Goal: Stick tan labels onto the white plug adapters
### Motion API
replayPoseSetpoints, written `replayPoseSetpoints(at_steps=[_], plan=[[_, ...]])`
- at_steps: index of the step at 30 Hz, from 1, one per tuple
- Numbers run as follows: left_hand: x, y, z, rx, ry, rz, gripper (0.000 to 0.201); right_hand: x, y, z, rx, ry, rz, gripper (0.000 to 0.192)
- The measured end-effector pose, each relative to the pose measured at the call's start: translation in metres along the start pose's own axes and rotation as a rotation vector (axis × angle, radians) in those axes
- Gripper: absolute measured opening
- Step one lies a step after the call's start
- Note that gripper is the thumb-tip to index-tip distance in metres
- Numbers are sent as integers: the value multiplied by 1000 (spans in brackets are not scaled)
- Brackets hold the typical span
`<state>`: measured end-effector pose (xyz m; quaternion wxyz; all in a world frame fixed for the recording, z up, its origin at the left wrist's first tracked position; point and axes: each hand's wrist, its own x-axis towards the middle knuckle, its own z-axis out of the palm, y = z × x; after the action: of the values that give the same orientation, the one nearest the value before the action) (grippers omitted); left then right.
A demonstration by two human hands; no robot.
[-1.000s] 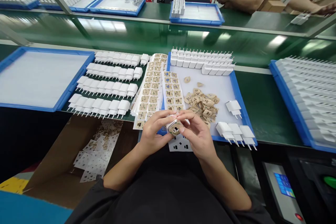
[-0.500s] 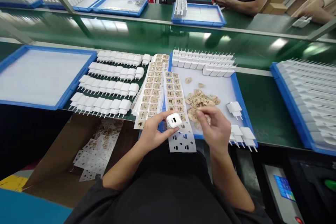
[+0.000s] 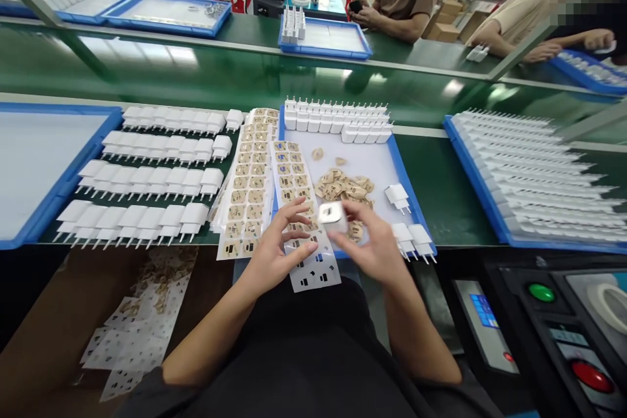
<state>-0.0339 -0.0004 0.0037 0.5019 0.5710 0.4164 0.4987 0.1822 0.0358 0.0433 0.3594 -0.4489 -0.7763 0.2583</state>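
Observation:
My right hand (image 3: 375,245) holds a white charger (image 3: 331,214) by its sides, just above the near edge of a blue tray (image 3: 409,186). My left hand (image 3: 274,251) rests with fingers spread on a sticker sheet (image 3: 298,189) that hangs over the table edge; it holds nothing. Stacked sticker sheets (image 3: 247,189) lie to the left. A pile of brown peeled films (image 3: 343,184) sits in the tray behind the charger. Finished-looking chargers (image 3: 411,235) lie at the tray's front right, and a row of chargers (image 3: 337,121) stands along its back.
Several rows of white chargers (image 3: 147,176) lie on the green table left of the sheets. Blue trays stand at far left (image 3: 59,189) and right (image 3: 490,202). A control panel (image 3: 541,292) sits at lower right, a cardboard box (image 3: 132,333) with used sheets at lower left. Other people work across the conveyor (image 3: 245,75).
The brown film came off the charger and went to the pile. The charger passed from my left hand to my right; my left hand dropped onto the sticker sheet.

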Motion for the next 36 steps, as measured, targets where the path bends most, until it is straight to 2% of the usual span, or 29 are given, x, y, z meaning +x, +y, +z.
replayPoseSetpoints(at_steps=[2,3,4,6,9,14,17,20,23,25,27,29,32,36], plan=[[0,-3,-3,52,6,-4,51,8,22,-26,-189,140,117,44],[0,-4,-5,73,15,-9,51,13,34,-39,-316,153,182,45],[-1,-5,-7,86,25,-17,50,18,45,-51,-444,126,260,43],[-2,-6,-10,105,48,-28,48,28,60,-66,-680,-13,407,37],[-3,-7,-11,133,57,-33,47,39,69,-69,-912,-199,520,32],[-3,-6,-14,178,28,-37,46,45,65,-54,-1116,-279,536,33],[-4,-5,-17,189,44,-24,45,51,63,-56,-1155,-324,514,37],[-5,-5,-19,197,69,-12,44,71,63,-64,-1141,-354,470,37],[-6,-3,-20,201,85,1,43,110,68,-67,-1085,-264,312,32],[-7,-2,-19,201,89,0,42,143,76,-62,-1033,-215,158,38],[-8,-1,-20,208,87,-7,41,172,85,-53,-1016,-221,36,46],[-11,0,-22,225,87,-15,42,194,93,-42,-1013,-240,-14,47],[-15,-2,-29,239,117,-29,41,207,103,-30,-1004,-271,-57,37],[-16,-7,-36,211,144,-43,38,200,109,-31,-957,-304,-86,24]])
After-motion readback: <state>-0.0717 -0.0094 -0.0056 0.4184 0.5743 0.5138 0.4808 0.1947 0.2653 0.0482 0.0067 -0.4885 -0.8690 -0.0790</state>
